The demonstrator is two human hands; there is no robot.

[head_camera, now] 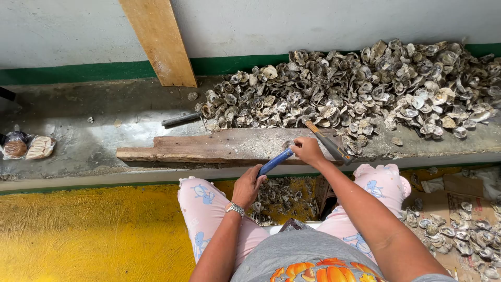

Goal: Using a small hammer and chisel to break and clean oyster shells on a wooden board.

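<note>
Left hand (248, 186) grips one blue-handled tool (275, 162); right hand (309, 151) pinches one shell (289, 144) on one plank (209, 148)

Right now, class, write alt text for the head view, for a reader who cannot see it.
A seated person's left hand grips a blue-handled tool while the right hand steadies a shell on a worn wooden board. A large pile of oyster shells lies on the concrete ledge behind.
</note>
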